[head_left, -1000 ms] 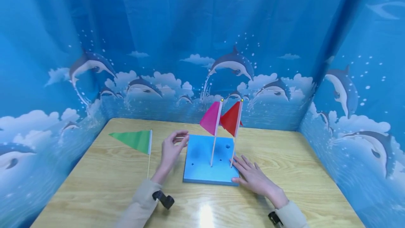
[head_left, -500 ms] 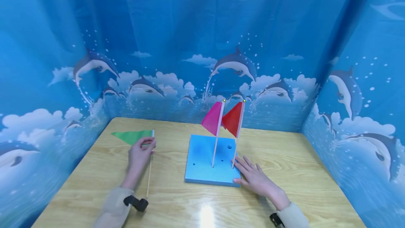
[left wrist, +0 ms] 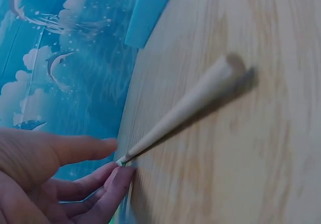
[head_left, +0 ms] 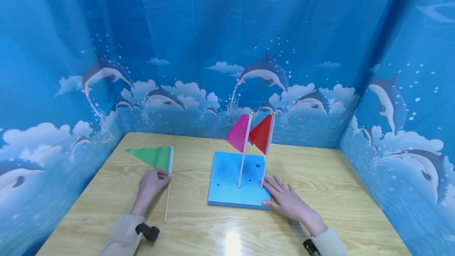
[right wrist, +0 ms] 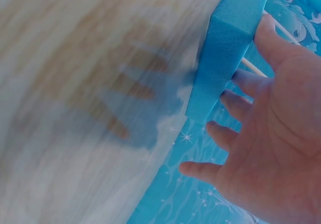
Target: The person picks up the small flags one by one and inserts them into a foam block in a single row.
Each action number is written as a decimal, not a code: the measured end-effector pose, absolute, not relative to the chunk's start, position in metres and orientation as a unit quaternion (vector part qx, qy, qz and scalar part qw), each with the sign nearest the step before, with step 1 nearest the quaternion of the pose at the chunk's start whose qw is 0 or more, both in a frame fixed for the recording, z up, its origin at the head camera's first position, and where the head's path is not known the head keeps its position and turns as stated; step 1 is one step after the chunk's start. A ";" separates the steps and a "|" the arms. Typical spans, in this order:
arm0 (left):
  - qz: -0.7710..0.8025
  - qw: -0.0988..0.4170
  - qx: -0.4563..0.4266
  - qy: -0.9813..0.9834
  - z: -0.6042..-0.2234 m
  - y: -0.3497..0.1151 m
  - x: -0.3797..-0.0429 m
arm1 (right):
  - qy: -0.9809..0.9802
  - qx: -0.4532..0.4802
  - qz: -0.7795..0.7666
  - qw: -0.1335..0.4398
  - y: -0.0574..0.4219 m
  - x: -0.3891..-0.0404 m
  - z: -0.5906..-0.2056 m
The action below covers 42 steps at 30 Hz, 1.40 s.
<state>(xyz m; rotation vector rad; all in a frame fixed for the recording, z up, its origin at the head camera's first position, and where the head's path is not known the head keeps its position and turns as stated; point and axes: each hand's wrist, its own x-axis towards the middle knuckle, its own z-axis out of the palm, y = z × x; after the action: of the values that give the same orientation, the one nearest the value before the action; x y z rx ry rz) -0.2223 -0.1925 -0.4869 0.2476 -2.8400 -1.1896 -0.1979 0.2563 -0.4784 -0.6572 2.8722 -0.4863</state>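
In the head view, a green pennant flag (head_left: pixel 153 156) on a thin wooden stick lies on the table's left side. My left hand (head_left: pixel 152 185) is at its stick, just below the cloth. In the left wrist view, thumb and fingers (left wrist: pixel 90 151) sit either side of the stick (left wrist: pixel 185 106), a gap showing beside the thumb. My right hand (head_left: pixel 284 196) rests spread at the right edge of a blue block (head_left: pixel 227 177) with holes, fingertips by its corner. A pink flag (head_left: pixel 239 134) and a red flag (head_left: pixel 262 134) stand upright in the block.
The wooden table (head_left: pixel 192 224) reaches to a blue dolphin curtain (head_left: pixel 199 50) at the back and sides. Small holes and one larger hole (head_left: pixel 258 165) show on the block's top.
My left hand has moved left from beside the block to the green flag, then down from its cloth to the stick. The right hand stays at the block.
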 end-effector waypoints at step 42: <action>-0.534 0.110 0.029 -0.838 -0.436 -0.152 -0.238 | 0.957 -0.224 -0.164 0.081 0.257 -0.198 -0.478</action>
<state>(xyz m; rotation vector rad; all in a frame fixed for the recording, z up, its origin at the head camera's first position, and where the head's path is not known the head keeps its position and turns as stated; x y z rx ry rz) -0.2384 -0.1517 -0.4357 0.0842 -2.4628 -1.5702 -0.1977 0.2566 -0.4777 -0.6695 2.8619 -0.4902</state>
